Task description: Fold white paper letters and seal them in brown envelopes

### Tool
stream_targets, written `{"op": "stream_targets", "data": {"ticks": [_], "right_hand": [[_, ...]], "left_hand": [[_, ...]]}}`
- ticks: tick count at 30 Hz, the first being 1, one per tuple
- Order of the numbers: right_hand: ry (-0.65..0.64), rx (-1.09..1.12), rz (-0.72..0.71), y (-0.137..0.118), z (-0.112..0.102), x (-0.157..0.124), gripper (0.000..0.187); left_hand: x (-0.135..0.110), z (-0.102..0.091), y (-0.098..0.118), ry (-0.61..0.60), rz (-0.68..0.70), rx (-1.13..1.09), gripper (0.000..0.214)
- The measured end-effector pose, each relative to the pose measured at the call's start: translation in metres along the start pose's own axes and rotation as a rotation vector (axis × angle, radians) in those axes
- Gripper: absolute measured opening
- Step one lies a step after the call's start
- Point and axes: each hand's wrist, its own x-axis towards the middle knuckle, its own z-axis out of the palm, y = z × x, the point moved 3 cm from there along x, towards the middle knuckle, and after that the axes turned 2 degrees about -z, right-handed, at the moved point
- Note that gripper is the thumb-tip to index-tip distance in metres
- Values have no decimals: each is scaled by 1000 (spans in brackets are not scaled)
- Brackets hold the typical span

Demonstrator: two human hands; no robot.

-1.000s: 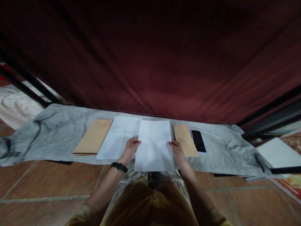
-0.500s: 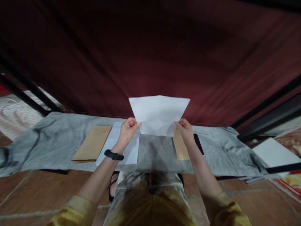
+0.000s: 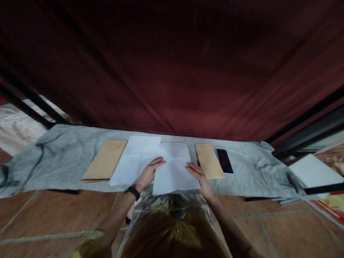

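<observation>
A white sheet of paper [image 3: 174,172] with faint fold creases lies on the grey cloth, its near edge at the front of the surface. My left hand [image 3: 149,173] rests at the sheet's left edge, fingers stretched out over it. On the opposite edge my right hand [image 3: 199,175] lies with its fingers extended, the tips touching the paper. Other white paper [image 3: 134,157] lies to the left, partly under my left hand. Farther left are brown envelopes [image 3: 106,159]. To the right of my right hand is a single brown envelope [image 3: 211,163].
A dark-screened phone [image 3: 224,161] lies right of the single envelope. Grey cloth [image 3: 249,168] covers the narrow surface. A dark red curtain [image 3: 172,89] hangs behind it, with black metal bars [image 3: 309,122] at either side. A white board [image 3: 314,172] is at far right.
The sheet, earlier held up by both hands, has come down onto the cloth. My hands have moved lower and nearer, from pinching its edges to lying with fingers extended on it.
</observation>
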Motion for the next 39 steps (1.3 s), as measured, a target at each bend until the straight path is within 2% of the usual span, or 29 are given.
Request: {"op": "stream_targets", "data": {"ticks": [4, 6, 10, 16, 19, 23, 25, 27, 29, 31, 35, 37, 39], "right_hand": [[-199, -176, -25, 9, 10, -23, 56], [-246, -211, -27, 12, 11, -28, 63], [-245, -218, -10, 14, 11, -30, 72], [-207, -220, -37, 12, 16, -37, 72], [-252, -205, -74, 11, 17, -40, 64], [-285, -180, -72, 13, 14, -38, 54], [-279, -164, -57, 12, 10, -34, 56], [-276, -132, -30, 11, 7, -29, 54], [-269, -69, 20, 10, 4, -22, 45], [-222, 18, 121, 9, 4, -15, 34], [27, 151, 445, 17, 7, -5, 35], [121, 204, 546, 22, 11, 0, 36], [170, 211, 584, 25, 15, 6, 33]], "left_hand": [[-4, 7, -3, -193, 161, 263, 74], [-7, 5, -2, -248, 215, 347, 77], [-26, -1, 8, -294, 270, 433, 71], [-62, 1, 32, -481, 318, 407, 92], [-63, 3, 33, -500, 276, 361, 91], [-51, 2, 30, -487, 241, 319, 84], [-42, 1, 29, -508, 229, 278, 72], [-32, 0, 29, -525, 180, 191, 52], [-23, -2, 28, -484, 62, 62, 32], [-15, -4, 23, -371, -111, -94, 27], [-8, -1, 10, -155, -433, -319, 28], [-4, 3, 4, -89, -503, -303, 26], [1, 7, 1, -28, -521, -249, 26]]}}
